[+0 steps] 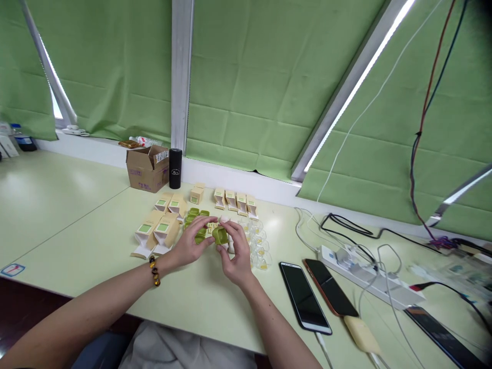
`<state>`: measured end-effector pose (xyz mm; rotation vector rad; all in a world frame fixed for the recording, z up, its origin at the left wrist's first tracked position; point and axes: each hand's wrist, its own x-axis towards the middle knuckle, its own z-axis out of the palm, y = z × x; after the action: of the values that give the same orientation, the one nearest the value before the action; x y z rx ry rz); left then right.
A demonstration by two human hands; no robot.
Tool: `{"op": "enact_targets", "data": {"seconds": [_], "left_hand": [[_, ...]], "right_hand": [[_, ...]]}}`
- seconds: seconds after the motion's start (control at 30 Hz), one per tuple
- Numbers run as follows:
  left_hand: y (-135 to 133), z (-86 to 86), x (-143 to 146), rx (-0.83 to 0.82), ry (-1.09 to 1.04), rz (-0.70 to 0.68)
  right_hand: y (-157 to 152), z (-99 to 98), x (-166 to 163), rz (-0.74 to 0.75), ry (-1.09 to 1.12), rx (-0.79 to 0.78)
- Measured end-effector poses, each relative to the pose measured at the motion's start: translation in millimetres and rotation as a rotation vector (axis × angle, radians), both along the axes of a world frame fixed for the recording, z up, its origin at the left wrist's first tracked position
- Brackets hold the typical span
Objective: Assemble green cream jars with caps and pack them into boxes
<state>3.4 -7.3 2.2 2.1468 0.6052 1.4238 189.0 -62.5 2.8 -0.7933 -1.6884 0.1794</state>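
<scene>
A small green square cup (220, 236) is held up over the table between my two hands. My right hand (236, 253) grips it, thumb below and fingers above. The thumb of my left hand (192, 243) meets its left side, and the left fingers curve over toward the top. A small whitish piece (224, 219) shows at the right fingertips; its kind is unclear. Several more green cups (194, 211) stand behind my left hand, partly hidden by it. Clear plastic cups with yellow bits (260, 246) are lined up right of my right hand.
Opened cream cartons (166, 228) stand to the left, with more cartons (230, 199) behind. A cardboard box (148, 169) and black tumbler (175, 169) are at the back. On the right lie a white-framed phone (305, 297), another phone (330, 287) and a cabled power strip (369, 277).
</scene>
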Motion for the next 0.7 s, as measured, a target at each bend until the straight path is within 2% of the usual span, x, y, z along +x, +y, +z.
{"op": "enact_targets", "data": {"seconds": [0.17,0.4,0.7], "left_hand": [[-0.3,-2.0,2.5,0.068,0.032,-0.049],[-1.1,-4.9,3.0,0.041,-0.033,-0.050],[-0.4,-3.0,3.4,0.095,-0.001,0.043]], "right_hand": [[-1.8,-0.2,-1.1,-0.038,-0.047,0.064],[-1.2,0.5,-0.5,-0.052,-0.045,0.088],[-3.9,4.4,0.6,-0.092,-0.115,0.162]]}}
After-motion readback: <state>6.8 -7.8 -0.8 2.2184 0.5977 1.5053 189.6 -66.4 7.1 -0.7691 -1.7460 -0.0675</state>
